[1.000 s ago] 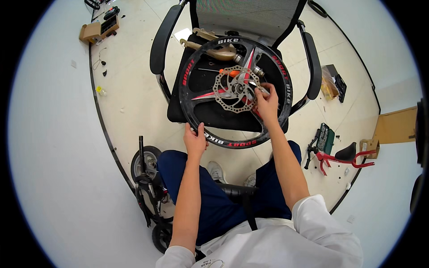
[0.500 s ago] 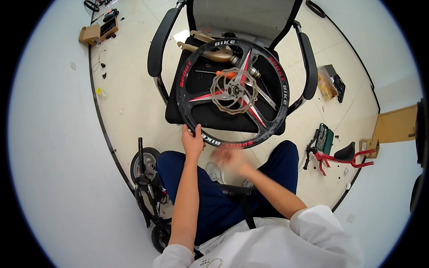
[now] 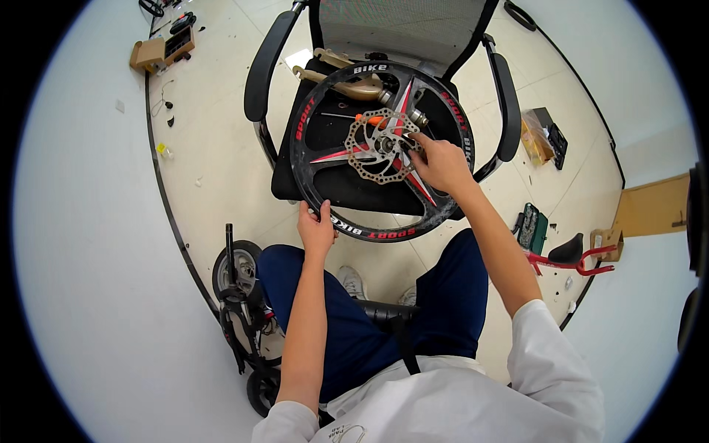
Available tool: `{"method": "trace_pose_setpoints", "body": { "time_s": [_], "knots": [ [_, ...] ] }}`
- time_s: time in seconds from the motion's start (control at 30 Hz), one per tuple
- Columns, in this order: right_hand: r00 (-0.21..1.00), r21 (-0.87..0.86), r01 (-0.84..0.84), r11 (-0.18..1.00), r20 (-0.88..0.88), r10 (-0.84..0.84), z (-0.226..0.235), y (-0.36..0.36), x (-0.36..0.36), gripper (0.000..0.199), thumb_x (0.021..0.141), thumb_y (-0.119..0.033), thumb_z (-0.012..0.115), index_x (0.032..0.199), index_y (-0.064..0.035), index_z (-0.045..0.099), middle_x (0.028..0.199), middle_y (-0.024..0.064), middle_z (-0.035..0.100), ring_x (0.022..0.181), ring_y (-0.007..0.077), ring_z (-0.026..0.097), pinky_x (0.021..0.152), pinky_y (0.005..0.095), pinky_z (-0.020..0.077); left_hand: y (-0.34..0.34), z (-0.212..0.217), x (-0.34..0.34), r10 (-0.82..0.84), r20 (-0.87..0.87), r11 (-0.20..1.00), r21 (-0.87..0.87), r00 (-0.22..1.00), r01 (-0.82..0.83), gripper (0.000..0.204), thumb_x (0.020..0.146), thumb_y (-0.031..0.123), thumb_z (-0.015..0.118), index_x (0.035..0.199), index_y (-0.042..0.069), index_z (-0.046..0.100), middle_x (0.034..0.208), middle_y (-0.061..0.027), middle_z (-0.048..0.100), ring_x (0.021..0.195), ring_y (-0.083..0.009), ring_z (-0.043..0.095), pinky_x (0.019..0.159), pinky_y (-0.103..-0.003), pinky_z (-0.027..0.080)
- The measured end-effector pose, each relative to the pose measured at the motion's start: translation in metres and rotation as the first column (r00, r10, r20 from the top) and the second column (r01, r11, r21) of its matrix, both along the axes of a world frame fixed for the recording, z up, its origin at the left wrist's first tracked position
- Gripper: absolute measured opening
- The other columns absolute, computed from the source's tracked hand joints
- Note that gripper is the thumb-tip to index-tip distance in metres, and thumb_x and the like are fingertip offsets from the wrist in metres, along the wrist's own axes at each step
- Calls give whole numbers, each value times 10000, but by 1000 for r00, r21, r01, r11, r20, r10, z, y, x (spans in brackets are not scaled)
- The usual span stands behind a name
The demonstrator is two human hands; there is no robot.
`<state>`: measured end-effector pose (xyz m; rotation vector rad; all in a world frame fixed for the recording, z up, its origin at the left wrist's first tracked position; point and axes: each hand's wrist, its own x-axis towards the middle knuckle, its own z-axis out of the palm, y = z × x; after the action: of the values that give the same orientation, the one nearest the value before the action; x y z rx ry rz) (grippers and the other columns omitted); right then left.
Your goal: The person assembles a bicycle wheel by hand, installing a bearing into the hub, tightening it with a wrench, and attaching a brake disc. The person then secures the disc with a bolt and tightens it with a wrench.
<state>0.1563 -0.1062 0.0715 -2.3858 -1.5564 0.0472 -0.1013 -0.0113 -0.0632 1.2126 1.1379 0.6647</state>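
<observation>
A black bicycle wheel (image 3: 309, 104) with three red-and-silver spokes lies on the seat of an office chair (image 3: 286, 179). At its hub sits a perforated silver brake disc (image 3: 360, 159). My left hand (image 3: 316, 230) grips the wheel's near rim, thumb on top. My right hand (image 3: 443, 165) is over the wheel, its fingers bent together at the disc's right side; whatever is between the fingertips is hidden. Behind the wheel on the seat rest a gold fork (image 3: 357, 88) and, seen between the spokes, an orange-handled screwdriver (image 3: 378, 117).
Chair armrests (image 3: 508, 111) flank the wheel. A small black-framed bike (image 3: 238, 295) stands beside my left leg. A red bike frame (image 3: 583, 269), a green case (image 3: 533, 227) and a cardboard box (image 3: 150, 55) are on the tiled floor.
My right hand has risen from below the wheel's near rim to the brake disc. The disc, blurred before, now looks sharp. My left hand keeps its hold on the rim.
</observation>
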Motion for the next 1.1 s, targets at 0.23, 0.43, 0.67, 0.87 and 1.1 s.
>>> {"method": "trace_pose_setpoints", "body": {
  "time_s": [0.23, 0.43, 0.67, 0.87, 1.1],
  "knots": [
    [996, -80, 5, 997, 88, 2, -11, -5, -23, 289, 926, -326, 631, 913, -40, 679, 673, 191, 660, 636, 385, 662, 590, 481, 527, 0, 1, -2, 12, -4, 1000, -19, 1000, -12, 264, 972, 217, 651, 1031, 15, 492, 522, -49, 541, 355, -140, 522, 322, -302, 356],
    [989, -218, -142, 966, -74, 129, -12, -5, -60, 377, 928, -424, 618, 948, -65, 731, 731, 177, 689, 739, 379, 686, 681, 478, 544, 0, -1, 0, 20, -7, 1000, 13, 1000, -19, 262, 973, 218, 651, 1013, 14, 491, 512, -51, 544, 356, -140, 525, 337, -306, 362],
    [965, 41, 25, 999, -262, -14, 15, 7, -42, 294, 891, -294, 671, 1046, -50, 723, 705, 147, 670, 664, 320, 674, 621, 417, 520, -1, 3, -1, 23, -6, 1000, 18, 1000, -23, 251, 976, 211, 646, 1005, 7, 503, 514, -53, 546, 359, -143, 529, 344, -311, 367],
    [985, 70, 82, 994, -159, -70, -12, -2, -14, 210, 884, -189, 661, 992, -13, 701, 701, 167, 671, 641, 328, 667, 609, 419, 513, -3, 11, 2, 45, -41, 999, 31, 998, -44, 269, 976, 213, 644, 1053, -9, 513, 521, -59, 557, 363, -147, 533, 350, -314, 373],
    [982, 63, 146, 987, -131, -137, -37, -12, -44, 255, 853, -251, 698, 947, -14, 706, 691, 189, 667, 669, 381, 671, 641, 444, 528, -3, 4, 3, 31, -44, 999, 37, 999, -29, 271, 977, 212, 643, 1068, -12, 520, 519, -63, 560, 364, -149, 535, 355, -317, 379]
  ]
}}
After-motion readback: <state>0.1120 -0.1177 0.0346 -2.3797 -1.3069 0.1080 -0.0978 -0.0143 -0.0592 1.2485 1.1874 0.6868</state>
